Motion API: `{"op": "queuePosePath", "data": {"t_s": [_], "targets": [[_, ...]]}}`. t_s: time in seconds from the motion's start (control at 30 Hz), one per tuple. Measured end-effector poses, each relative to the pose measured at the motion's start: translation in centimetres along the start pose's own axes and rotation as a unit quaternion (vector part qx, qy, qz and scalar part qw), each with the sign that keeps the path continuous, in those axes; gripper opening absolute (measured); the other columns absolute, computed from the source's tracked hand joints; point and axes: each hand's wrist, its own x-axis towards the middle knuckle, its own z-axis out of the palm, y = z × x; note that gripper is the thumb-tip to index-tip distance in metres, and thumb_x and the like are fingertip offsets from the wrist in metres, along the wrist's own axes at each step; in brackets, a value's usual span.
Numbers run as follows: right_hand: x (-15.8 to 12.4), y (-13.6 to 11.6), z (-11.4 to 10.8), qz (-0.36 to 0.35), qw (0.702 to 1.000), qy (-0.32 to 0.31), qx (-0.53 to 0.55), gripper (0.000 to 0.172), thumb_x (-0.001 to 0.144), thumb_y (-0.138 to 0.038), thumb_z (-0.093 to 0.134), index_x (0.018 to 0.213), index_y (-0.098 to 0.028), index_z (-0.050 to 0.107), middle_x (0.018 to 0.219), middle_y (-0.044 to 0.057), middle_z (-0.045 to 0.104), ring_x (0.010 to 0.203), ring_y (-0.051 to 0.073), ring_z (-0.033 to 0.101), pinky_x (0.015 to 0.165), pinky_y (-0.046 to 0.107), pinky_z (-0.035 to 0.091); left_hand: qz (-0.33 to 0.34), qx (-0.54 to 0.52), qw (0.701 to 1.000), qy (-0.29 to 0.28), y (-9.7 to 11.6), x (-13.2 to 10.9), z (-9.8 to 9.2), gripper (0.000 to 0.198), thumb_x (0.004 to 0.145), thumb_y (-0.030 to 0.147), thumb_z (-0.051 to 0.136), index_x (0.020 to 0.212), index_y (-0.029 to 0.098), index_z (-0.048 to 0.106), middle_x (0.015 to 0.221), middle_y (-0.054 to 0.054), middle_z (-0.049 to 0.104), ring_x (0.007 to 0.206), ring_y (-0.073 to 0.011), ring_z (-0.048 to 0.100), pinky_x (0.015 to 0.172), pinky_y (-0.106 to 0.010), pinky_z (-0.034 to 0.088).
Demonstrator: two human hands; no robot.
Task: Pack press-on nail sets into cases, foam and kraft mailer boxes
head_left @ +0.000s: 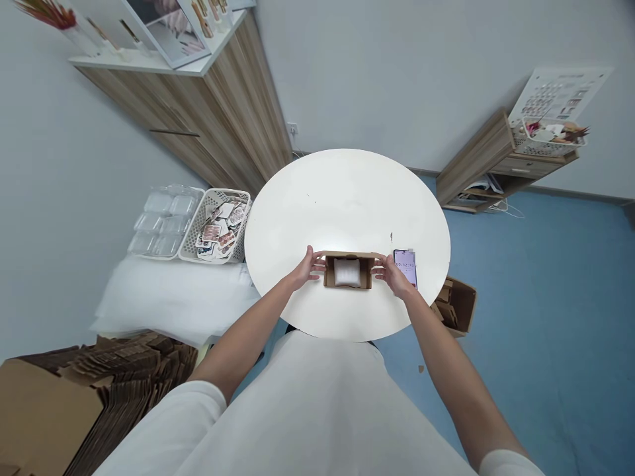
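A small brown cardboard box [329,277] stands on the white round table [342,198], its lid raised on the far side. Inside it lies a white, soft-looking wrapped packet [347,272]. My left hand [306,269] grips the box at its left end, fingertips against the cardboard near the lid. At the opposite end my right hand [391,274] holds the box the same way, its fingers bent onto the lid's edge. Just beside my right hand lies a phone [405,264] with a timer on its screen.
Left of the table are a white basket of nail sets [218,228], clear plastic cases [163,221] and white wrapping sheets [173,294]. Flattened cardboard [143,377] is stacked at lower left. An open carton [464,307] with cardboard pieces sits on the floor at right.
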Motion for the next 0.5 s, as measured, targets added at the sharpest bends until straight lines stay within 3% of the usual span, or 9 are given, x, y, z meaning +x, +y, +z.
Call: {"op": "queuePosePath", "data": {"t_s": [0.13,0.27,0.4,0.5], "targets": [[-1.7,0.1,0.2,0.012,0.999,-0.014,-0.028,0.058,0.081,-0.063,0.023,0.123,-0.031,0.046,0.122,0.005,0.049,0.095,0.019,0.056,0.082,0.033,0.044,0.001,0.043,0.999,0.015,-0.4,-1.0,0.2,0.060,0.080,0.064,0.021,0.120,0.029,0.047,0.119,-0.006,0.052,0.097,-0.0187,0.054,0.076,-0.032,0.043],[-3.3,0.6,1.1,0.013,0.999,-0.019,-0.045,0.052,0.080,-0.059,0.033,0.121,-0.029,0.048,0.119,0.006,0.052,0.099,0.020,0.054,0.081,0.035,0.044,-0.016,0.091,0.994,0.063,-1.4,-1.5,1.1,0.050,0.077,0.058,0.040,0.113,0.025,0.051,0.112,-0.007,0.056,0.085,-0.0161,0.057,0.071,-0.029,0.044],[-3.8,2.4,2.7,0.019,0.992,0.070,-0.101,0.049,0.072,-0.051,0.051,0.113,-0.025,0.049,0.103,0.005,0.057,0.082,0.017,0.057,0.071,0.032,0.046,-0.022,0.146,0.976,0.161,-2.9,-1.4,2.2,0.046,0.071,0.048,0.054,0.107,0.019,0.051,0.095,-0.006,0.059,0.081,-0.0161,0.058,0.068,-0.026,0.044],[-3.7,4.0,3.7,0.029,0.981,0.131,-0.143,0.045,0.069,-0.047,0.054,0.106,-0.023,0.046,0.089,0.001,0.057,0.065,0.014,0.056,0.061,0.029,0.044,-0.024,0.193,0.961,0.195,-4.0,-1.3,2.7,0.041,0.071,0.044,0.055,0.103,0.019,0.050,0.085,-0.004,0.059,0.078,-0.0161,0.058,0.066,-0.026,0.045]]}}
